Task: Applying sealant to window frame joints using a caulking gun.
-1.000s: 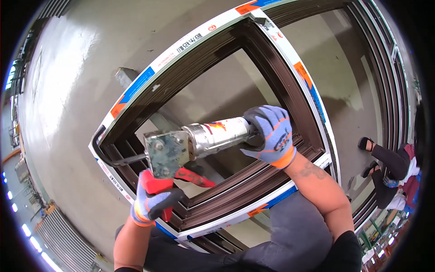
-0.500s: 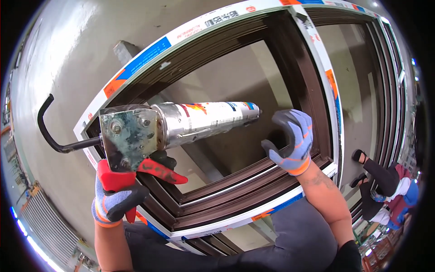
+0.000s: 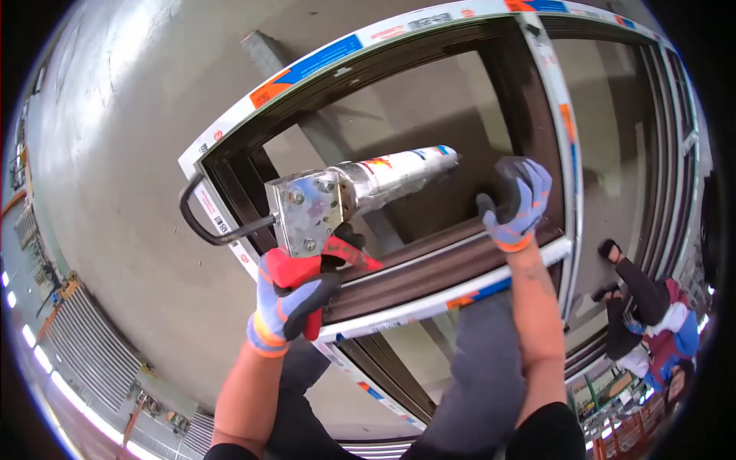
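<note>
My left hand [image 3: 290,303], in a blue-grey glove with dark fingertips, is wrapped round the red handle of a caulking gun [image 3: 307,211]. A white and silver sealant tube [image 3: 406,170] sits in the gun. Its tip points right and slightly up in the view, and a bent black rod comes out of the gun's left end. Right of the tip, my right hand [image 3: 525,198], gloved alike, is raised with fingers curved and apart, touching nothing I can see. Below both lies a brown window frame [image 3: 429,277], edged with white, blue and orange protective film.
An upright bar [image 3: 553,100] divides the frame, and another framed section [image 3: 667,115] continues right. A grey block [image 3: 264,52] lies on the floor beyond. Another person [image 3: 652,322] is at the right. Ribbed panels [image 3: 88,337] stand at the left.
My left hand and the caulking gun have moved right and the tube tilts up more. My right hand has shifted slightly right and stays open. The whole frame sits farther right in view.
</note>
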Motion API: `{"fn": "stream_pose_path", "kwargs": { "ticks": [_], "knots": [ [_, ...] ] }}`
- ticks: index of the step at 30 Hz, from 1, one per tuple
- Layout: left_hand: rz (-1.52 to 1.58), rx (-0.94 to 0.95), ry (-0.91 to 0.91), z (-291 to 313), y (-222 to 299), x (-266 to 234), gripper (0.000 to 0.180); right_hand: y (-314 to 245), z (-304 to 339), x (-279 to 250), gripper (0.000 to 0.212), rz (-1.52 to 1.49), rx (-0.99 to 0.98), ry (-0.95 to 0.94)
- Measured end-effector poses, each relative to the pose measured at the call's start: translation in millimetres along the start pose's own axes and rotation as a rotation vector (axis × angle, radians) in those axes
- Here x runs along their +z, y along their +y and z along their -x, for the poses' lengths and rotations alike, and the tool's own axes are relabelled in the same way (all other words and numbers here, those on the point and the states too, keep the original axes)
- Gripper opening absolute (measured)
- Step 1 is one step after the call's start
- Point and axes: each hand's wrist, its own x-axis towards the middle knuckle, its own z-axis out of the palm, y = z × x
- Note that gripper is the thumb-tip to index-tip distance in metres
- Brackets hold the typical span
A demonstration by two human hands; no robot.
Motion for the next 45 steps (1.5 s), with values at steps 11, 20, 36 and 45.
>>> {"fn": "stream_pose_path", "kwargs": {
  "ticks": [11,20,36,45],
  "knots": [
    [-0.044,0.273,0.374,120.1,94.6,112.6,0.029,-223.4,-43.6,-198.9,0.077,-0.909,0.661,-0.445],
    [-0.183,0.267,0.024,205.0,203.2,182.6,0.054,-272.9,-35.0,-319.5,0.108,-1.297,0.942,0.046],
    [-0.977,0.613,-0.184,181.9,307.4,485.5,0.094,-125.4,99.4,-506.6,0.100,-1.637,1.026,0.598],
    [-0.884,0.750,-0.633,190.1,321.5,601.6,0.091,-102.6,158.9,-613.4,0.107,-1.561,1.305,1.064]
  ]
}}
